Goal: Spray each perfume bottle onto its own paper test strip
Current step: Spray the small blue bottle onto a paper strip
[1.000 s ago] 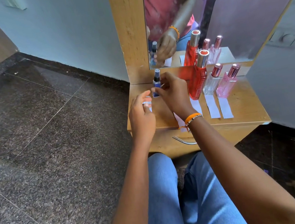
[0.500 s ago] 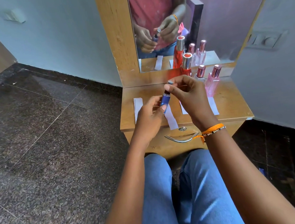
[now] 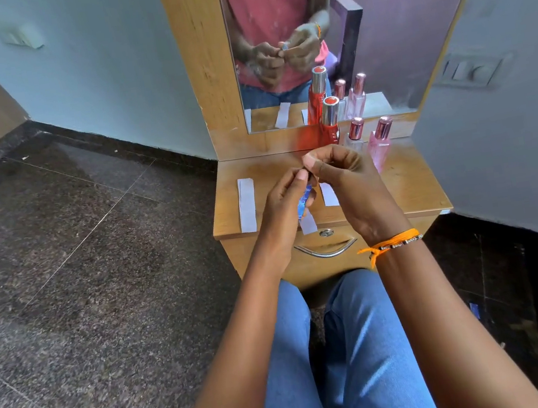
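My left hand (image 3: pixel 283 202) grips a small blue perfume bottle (image 3: pixel 304 201), held tilted above the dresser's front edge. My right hand (image 3: pixel 343 179) pinches the bottle's top end, which its fingers hide. White paper strips lie on the wooden dresser top (image 3: pixel 407 188): one at the far left (image 3: pixel 247 204), one under the bottle (image 3: pixel 308 223), one partly behind my right hand (image 3: pixel 328 194). A tall red bottle (image 3: pixel 328 124), a clear bottle with a rose cap (image 3: pixel 355 134) and a pink bottle (image 3: pixel 380 143) stand at the back right.
A mirror (image 3: pixel 372 16) in a wooden frame rises behind the dresser and reflects my hands and the bottles. A drawer with a metal handle (image 3: pixel 326 251) faces my knees. Walls close in on the right, with a switch plate (image 3: pixel 470 70). Dark stone floor lies to the left.
Both hands lifted the blue bottle off the dresser back and drew it toward me. My right hand's fingers have closed over the bottle's top. The left strip now lies uncovered.
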Tool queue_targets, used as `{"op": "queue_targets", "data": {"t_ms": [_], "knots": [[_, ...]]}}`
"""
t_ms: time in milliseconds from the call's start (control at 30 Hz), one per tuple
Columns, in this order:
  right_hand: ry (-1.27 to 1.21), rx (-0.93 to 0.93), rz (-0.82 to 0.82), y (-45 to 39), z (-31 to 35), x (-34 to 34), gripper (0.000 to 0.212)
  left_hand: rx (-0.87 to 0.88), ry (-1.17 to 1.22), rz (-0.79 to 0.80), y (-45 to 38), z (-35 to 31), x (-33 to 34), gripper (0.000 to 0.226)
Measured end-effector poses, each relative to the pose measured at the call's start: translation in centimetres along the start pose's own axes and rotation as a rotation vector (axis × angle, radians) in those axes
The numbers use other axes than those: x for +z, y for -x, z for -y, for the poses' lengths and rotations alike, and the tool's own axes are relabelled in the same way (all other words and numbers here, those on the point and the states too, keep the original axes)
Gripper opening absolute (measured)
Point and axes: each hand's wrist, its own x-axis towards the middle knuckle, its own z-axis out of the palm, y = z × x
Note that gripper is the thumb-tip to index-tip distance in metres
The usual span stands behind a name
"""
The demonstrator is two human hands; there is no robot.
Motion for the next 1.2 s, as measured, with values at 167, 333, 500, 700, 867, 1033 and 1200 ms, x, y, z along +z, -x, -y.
{"op": "queue_targets", "data": {"t_ms": [167, 333, 500, 700, 867, 1033, 1200], "knots": [[-0.063, 0.033, 0.079, 0.1, 0.3, -0.4, 0.01, -0.114, 0.266, 0.109, 0.0, 0.1, -0.2, 0.033], [-0.232, 0.065, 0.106, -0.1, 1.2, -0.6, 0.012, -0.205, 0.431, 0.246, 0.1, -0.2, -1.2, 0.037], [0.034, -0.066, -0.131, -0.8, 1.9, -3.2, 0.002, -0.252, 0.272, 0.216, 0.9, 1.6, -1.9, 0.031], [0.797, -0.186, -0.102, 0.3, -3.9, -2.2, 0.018, -0.078, 0.076, 0.035, 0.4, 1.7, -1.7, 0.015], [0.917, -0.137, -0.163, 0.3, -6.0, -2.3, 0.013, 0.017, -0.014, -0.089, 0.0, 1.6, -2.1, 0.016], [0.863, -0.162, -0.177, 0.9, -5.0, -1.9, 0.026, 0.013, -0.023, -0.126, -0.4, 1.7, -1.8, 0.016], [0.503, -0.166, 0.062, 2.3, -2.0, -1.0, 0.044, 0.051, -0.119, -0.184, -1.1, 1.8, -1.2, 0.016]]}}
